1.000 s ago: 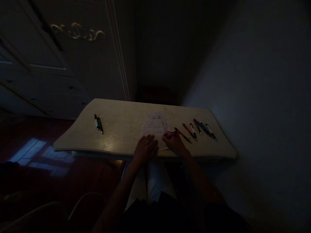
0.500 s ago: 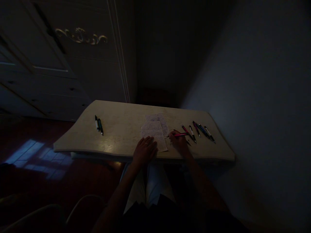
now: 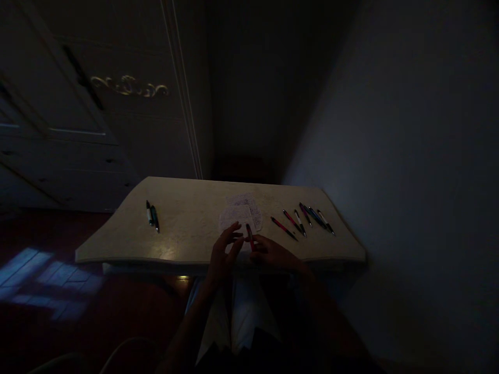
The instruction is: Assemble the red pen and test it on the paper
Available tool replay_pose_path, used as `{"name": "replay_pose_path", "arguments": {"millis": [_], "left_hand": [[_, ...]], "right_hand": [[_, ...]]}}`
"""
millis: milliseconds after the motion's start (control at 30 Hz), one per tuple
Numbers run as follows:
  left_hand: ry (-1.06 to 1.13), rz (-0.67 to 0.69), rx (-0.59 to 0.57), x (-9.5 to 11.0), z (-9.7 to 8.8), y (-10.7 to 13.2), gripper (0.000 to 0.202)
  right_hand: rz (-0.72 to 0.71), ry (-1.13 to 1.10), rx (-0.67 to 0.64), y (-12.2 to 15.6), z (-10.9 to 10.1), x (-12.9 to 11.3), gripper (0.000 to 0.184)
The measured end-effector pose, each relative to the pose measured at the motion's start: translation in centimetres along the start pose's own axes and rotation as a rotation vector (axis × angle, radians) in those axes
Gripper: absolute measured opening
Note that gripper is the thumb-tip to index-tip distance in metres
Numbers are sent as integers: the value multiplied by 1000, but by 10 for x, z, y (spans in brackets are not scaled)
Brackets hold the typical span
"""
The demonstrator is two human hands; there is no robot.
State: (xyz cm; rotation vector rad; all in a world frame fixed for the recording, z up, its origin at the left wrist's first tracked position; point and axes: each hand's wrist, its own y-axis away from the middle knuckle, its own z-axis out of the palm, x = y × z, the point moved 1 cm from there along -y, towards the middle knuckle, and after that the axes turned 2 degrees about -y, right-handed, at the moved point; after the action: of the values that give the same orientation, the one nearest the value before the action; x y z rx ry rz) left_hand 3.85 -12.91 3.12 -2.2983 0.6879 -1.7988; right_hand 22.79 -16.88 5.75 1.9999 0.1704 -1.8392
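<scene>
Red pen [image 3: 250,238] upright at lower centre, pinched in right hand [image 3: 275,254]; left hand [image 3: 223,254] just beside, fingers [image 3: 235,232] spread over papers [image 3: 239,214].

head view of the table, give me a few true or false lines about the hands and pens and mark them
The right hand holds a red pen: true.
The left hand lies flat on the papers: false, its fingers are lifted beside the pen.
Two pens lie side by side on the left of the table: true.
The row of pens lies left of the papers: false, it lies to their right.
</scene>
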Motion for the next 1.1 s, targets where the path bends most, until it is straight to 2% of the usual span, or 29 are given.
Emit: {"name": "replay_pose_path", "arguments": {"millis": [67, 167, 333, 500, 667, 767, 833, 933, 1000, 1100], "left_hand": [[72, -64, -12, 11, 1, -1, 49], [143, -161, 17, 18, 2, -5, 47], [175, -195, 7, 24, 3, -19, 41], [177, -169, -24, 31, 3, -34, 43], [302, -213, 16, 31, -4, -44, 61], [323, -253, 83, 20, -23, -47, 78], [236, -251, 144, 5, -44, -47, 78], [-70, -257, 325, -24, -84, -40, 61], [-287, -285, 399, -42, -109, -31, 50], [-563, -305, 469, -63, -138, -13, 42]], "right_hand": [[-68, 106, 2, 3, 11, -6, 46], [-120, 177, 73, 3, 19, -10, 43], [-140, 60, 90, -3, 16, -5, 51], [-198, -35, 184, -12, 12, -6, 57], [-271, -77, 286, -21, 8, -9, 60], [-268, -20, 438, -24, -16, -7, 57], [-241, 91, 577, -21, -43, -3, 53], [-157, 351, 832, -6, -90, 5, 36], [-76, 593, 956, 7, -116, 10, 30], [96, 927, 1052, 23, -138, 16, 25]]}}
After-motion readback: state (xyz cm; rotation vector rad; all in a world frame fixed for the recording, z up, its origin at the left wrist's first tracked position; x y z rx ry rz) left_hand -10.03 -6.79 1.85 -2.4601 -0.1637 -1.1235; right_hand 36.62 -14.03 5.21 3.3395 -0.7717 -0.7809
